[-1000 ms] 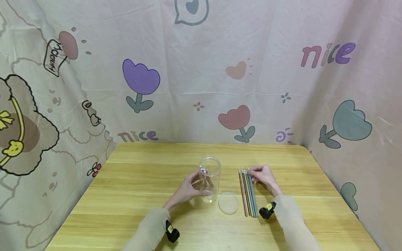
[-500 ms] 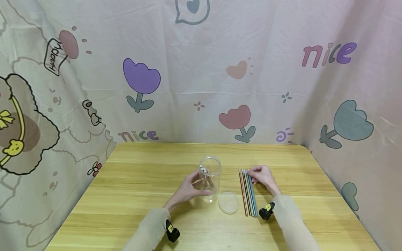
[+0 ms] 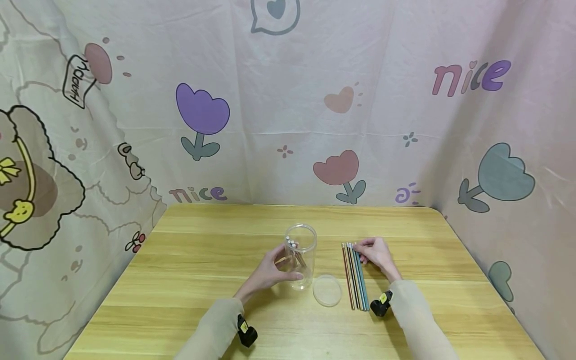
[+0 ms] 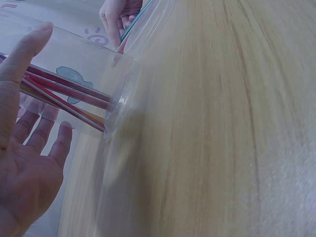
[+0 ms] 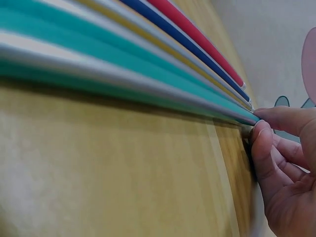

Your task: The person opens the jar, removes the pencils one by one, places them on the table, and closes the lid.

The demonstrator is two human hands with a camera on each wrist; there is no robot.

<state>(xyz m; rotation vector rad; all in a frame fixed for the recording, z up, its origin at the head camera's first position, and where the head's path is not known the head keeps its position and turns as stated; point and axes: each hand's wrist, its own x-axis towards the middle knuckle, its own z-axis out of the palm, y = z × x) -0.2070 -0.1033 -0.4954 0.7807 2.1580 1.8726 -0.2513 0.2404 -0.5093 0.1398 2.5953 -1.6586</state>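
"What's biggest on your screen?"

"In my head view, a pale printed cloth [image 3: 270, 115] fills the upper part of the frame, and a wood-grain table [image 3: 202, 240] spreads across the lower part."

"And the jar?"

"I have the clear jar [image 3: 309, 267] standing upright, just right of centre in the lower half. The left hand [image 3: 269, 274] is clamped on it, thumb on the near side, fingers behind."

"Where do you see the other one?"

"The right hand [image 3: 377, 254] is at lower right, at the upper end of a row of pencils [image 3: 354, 282] lying side by side. My right wrist view shows red, blue, yellow and teal ones."

"Anything smaller?"

"A round clear lid [image 3: 327, 291] lies between the jar and the row. Inside the jar I see a few leaning pencils [image 4: 74, 89], reddish in my left wrist view."

"And the right grip: apart or together?"

"Together, on a teal pencil [image 5: 212, 107] at the row's right edge; thumb and finger pinch its tip."
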